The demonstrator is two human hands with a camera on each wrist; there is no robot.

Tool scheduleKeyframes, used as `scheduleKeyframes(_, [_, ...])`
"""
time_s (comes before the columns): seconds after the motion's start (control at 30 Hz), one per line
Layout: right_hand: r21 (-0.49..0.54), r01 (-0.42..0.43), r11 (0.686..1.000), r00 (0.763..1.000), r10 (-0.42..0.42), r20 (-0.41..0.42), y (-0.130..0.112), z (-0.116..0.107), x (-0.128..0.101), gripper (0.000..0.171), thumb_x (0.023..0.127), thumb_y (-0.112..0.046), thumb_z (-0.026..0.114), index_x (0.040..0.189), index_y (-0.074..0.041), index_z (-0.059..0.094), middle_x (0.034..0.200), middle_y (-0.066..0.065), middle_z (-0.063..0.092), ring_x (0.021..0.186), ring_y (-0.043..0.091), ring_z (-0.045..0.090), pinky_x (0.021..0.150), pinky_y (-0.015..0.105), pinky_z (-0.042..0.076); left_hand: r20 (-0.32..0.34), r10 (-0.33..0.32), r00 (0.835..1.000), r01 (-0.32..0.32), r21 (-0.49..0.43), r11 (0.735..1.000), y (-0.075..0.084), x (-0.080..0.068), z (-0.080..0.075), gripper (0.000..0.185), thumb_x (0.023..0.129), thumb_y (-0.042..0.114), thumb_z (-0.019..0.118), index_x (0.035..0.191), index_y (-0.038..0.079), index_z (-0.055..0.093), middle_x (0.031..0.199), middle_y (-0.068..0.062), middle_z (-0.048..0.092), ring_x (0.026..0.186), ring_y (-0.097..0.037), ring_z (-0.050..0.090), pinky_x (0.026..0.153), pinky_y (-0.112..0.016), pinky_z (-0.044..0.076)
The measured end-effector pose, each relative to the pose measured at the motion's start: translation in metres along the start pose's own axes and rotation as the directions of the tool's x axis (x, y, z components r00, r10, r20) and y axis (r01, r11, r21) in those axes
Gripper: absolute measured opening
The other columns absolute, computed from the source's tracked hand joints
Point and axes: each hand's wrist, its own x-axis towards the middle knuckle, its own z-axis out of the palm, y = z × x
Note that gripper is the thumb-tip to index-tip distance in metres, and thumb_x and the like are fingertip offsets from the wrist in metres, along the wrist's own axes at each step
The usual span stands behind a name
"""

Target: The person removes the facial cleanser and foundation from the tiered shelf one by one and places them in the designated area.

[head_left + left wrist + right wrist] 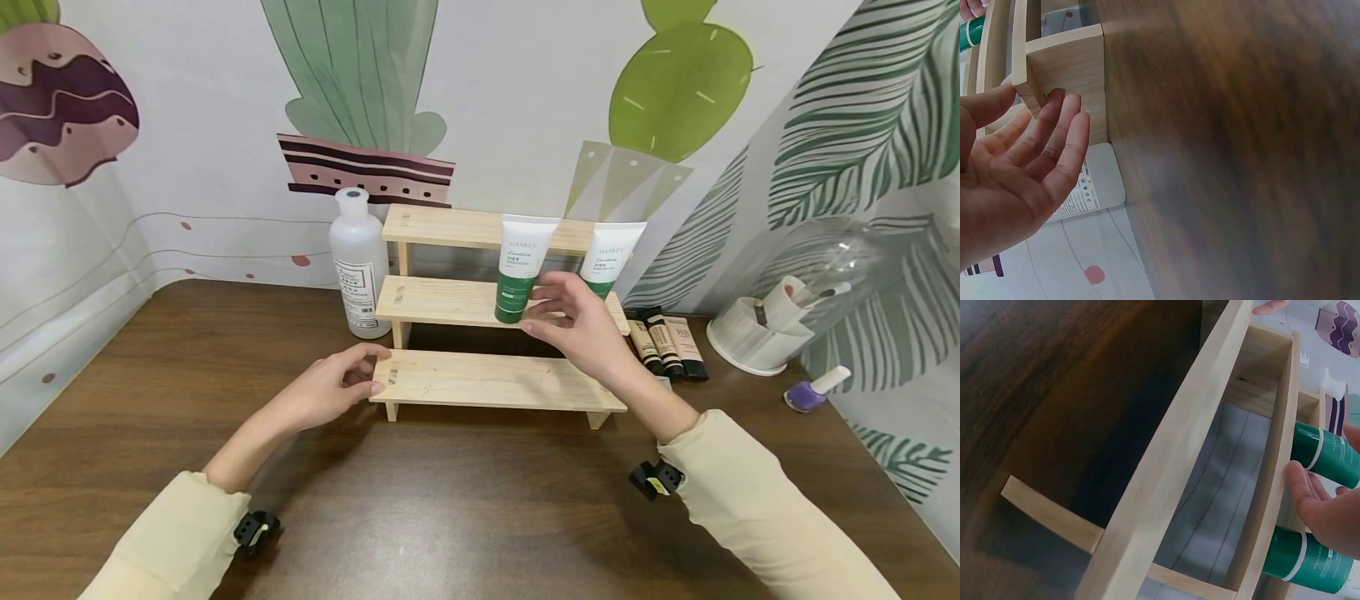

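A three-tier wooden display rack [495, 382] stands on the table. At the left end of its lowest tier, my left hand [333, 387] holds the board's edge, thumb in front. In the left wrist view the rack's side leg [1069, 75] shows beside those fingertips. My right hand [573, 321] holds a white and green cream tube [516, 287], upright on the middle tier, near its green lower part. Some of its fingers are partly hidden behind the tube. Just right stands a matching tube [609, 254], partly covered by this hand; its green cap [1300, 559] shows in the right wrist view.
A tall white bottle [360, 267] stands left of the rack. Several small cosmetic tubes [667, 346] lie to its right, near a round white holder [757, 333] with a clear dome. A purple nail polish bottle [813, 390] lies beyond. The patterned wall covering [510, 92] is close behind.
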Motion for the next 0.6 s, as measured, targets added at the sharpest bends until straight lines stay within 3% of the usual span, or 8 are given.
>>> scheduleKeyframes(0.6, [0.028, 0.072, 0.997, 0.993, -0.069, -0.091, 0.001, 0.011, 0.01, 0.059, 0.08, 0.006, 0.065, 0.13, -0.001, 0.035, 0.114, 0.019, 0.055, 0.1, 0.028, 0.055, 0.082, 0.036, 0.046, 0.001, 0.008, 1.0, -0.008, -0.024, 1.0, 0.0, 0.0, 0.0, 0.037, 0.088, 0.008, 0.059, 0.123, 0.002, 0.048, 0.091, -0.007, 0.064, 0.079, -0.015, 0.058, 0.068, -0.033, 0.042])
